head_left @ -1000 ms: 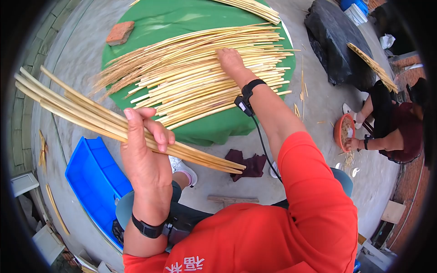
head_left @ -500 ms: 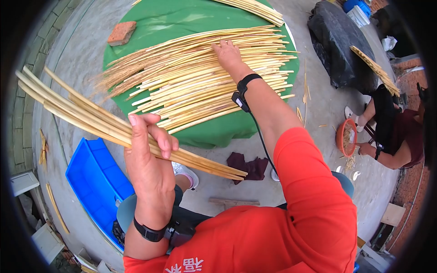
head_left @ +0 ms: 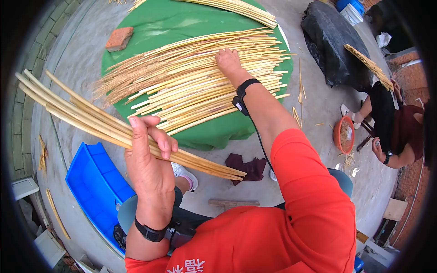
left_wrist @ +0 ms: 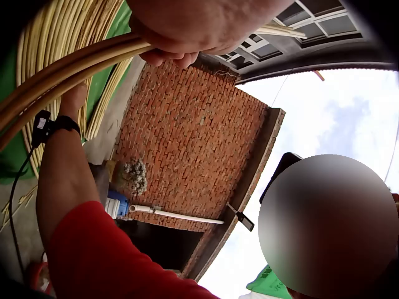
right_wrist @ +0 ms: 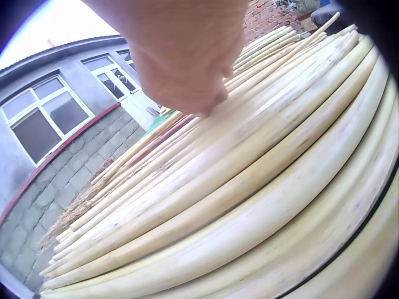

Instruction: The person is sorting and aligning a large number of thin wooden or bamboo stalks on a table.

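Observation:
A small bundle of dried stalks [head_left: 86,111] slants across my left hand [head_left: 152,159], which grips it between thumb and fingers above my lap. Its thick pale ends fan out at the upper left. In the left wrist view the stalks [left_wrist: 81,65] pass under the palm. My right hand [head_left: 229,63] rests among a wide layer of similar stalks [head_left: 191,98], many with feathery tops at the left. The right wrist view has the hand [right_wrist: 187,68] low over the stalks [right_wrist: 249,168], fingers bent down. I cannot tell whether they pinch a stalk.
The layer lies on a round table under a green cloth [head_left: 218,136], with a brick [head_left: 119,39] and another stalk bundle [head_left: 236,10]. A blue tray [head_left: 98,182] stands at left. At right are a black plastic-covered heap [head_left: 334,45], an orange basin [head_left: 343,135] and a seated person [head_left: 400,132].
My right hand shifts slightly over the layer, its fingers less spread than half a second ago. The left hand keeps its bundle. The other person's hand has left the basin.

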### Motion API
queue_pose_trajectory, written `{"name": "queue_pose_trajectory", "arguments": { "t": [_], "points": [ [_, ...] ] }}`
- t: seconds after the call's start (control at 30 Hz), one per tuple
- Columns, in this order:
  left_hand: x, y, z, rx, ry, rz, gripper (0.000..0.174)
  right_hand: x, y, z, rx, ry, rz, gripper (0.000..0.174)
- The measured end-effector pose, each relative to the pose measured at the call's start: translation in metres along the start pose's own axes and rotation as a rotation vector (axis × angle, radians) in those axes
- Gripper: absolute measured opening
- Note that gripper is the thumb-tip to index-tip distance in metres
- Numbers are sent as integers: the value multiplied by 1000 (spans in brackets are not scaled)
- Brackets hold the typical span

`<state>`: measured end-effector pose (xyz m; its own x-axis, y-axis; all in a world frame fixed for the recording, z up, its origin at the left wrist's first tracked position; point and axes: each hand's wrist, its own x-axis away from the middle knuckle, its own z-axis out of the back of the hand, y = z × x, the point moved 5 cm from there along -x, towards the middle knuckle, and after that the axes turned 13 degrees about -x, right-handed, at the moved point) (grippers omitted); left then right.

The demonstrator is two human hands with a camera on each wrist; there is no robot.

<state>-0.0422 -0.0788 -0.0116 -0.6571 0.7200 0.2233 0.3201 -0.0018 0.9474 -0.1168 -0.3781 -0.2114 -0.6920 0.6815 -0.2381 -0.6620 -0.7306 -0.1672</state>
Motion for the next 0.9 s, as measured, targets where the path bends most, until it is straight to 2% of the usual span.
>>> {"name": "queue_pose_trajectory", "arguments": {
  "t": [0.07, 0.13, 0.27, 0.33, 0.47, 0.53, 0.67, 0.9],
  "points": [
    [1, 2, 1, 2, 7, -3, 38, 1, -3, -1, -2, -1, 2, 17],
    [4, 2, 0, -5, 27, 10, 35, -1, 2, -2, -105, -11, -114, 18],
    [4, 1, 3, 1, 23, 17, 36, -13, -1, -2, -197, 29, -129, 24],
    [1, 1, 6, 6, -2, 10, 37, -18, -9, 3, -136, 304, 54, 37],
    [-1, 2, 6, 0, 7, 16, 38, -25, -15, -3, -54, 259, 92, 35],
    [-2, 1, 6, -12, 4, 35, 38, -25, -11, -7, -128, -70, -14, 31],
    [-1, -1, 8, -12, 4, 33, 38, -22, -3, -7, -143, -95, -118, 23],
    [2, 1, 4, -10, -4, 40, 38, -9, 4, -16, -184, -6, -74, 21]
  ]
}}
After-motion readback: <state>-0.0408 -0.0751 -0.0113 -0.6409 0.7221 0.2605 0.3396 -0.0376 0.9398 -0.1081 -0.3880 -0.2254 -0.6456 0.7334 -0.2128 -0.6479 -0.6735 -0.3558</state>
